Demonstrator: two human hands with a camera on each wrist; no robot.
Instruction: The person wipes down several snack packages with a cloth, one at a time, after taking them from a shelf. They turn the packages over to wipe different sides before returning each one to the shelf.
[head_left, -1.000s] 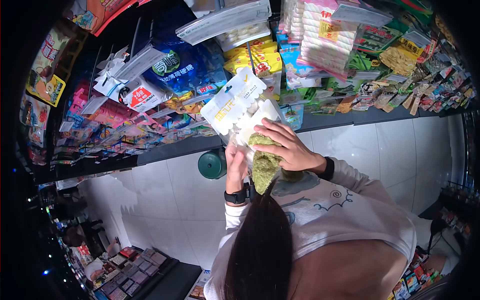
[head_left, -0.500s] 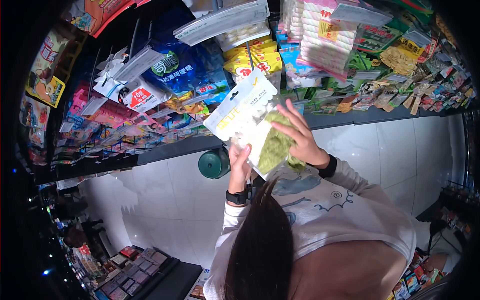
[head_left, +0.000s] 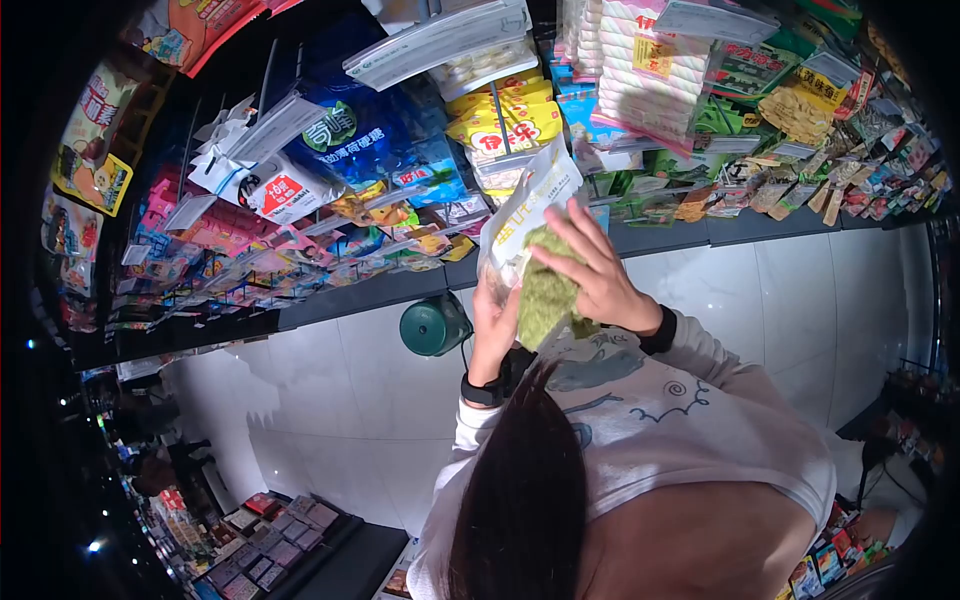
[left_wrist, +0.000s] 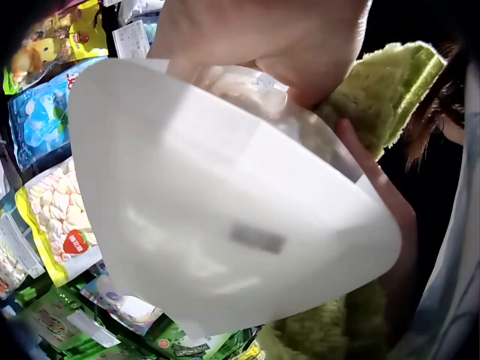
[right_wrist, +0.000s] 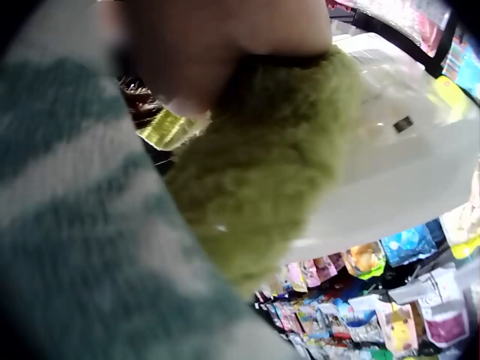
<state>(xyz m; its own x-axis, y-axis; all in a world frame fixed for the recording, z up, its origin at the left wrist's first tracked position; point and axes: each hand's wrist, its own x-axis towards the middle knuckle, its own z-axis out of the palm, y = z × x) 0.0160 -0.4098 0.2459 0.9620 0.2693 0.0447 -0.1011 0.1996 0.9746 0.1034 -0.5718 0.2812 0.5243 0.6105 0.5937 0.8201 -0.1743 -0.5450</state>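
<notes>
A white-topped snack bag (head_left: 520, 212) with a clear lower part stands tilted in front of the person's chest. My left hand (head_left: 491, 312) grips its left side, thumb at the front. Over the bag's right and lower part lies a fuzzy green cloth (head_left: 546, 300). With straight, spread fingers, my right hand (head_left: 608, 285) presses this cloth to the bag; its thumb is hidden in the head view. The bag's plain white back (left_wrist: 225, 195) fills much of the left wrist view. In the right wrist view the cloth (right_wrist: 277, 165) bunches under the palm, against the bag.
Racks of hanging sweets, among them a blue bag (head_left: 350, 135) and pink-edged marshmallow packs (head_left: 650, 85), face the person. Price-tag holders (head_left: 440, 45) jut out above the hands. A dark green bin (head_left: 432, 326) stands on the tiled floor beside the shelf base.
The bag has turned and moved a little to the right with the left hand. The green cloth, under the right hand, has shifted right and spread flatter across the bag.
</notes>
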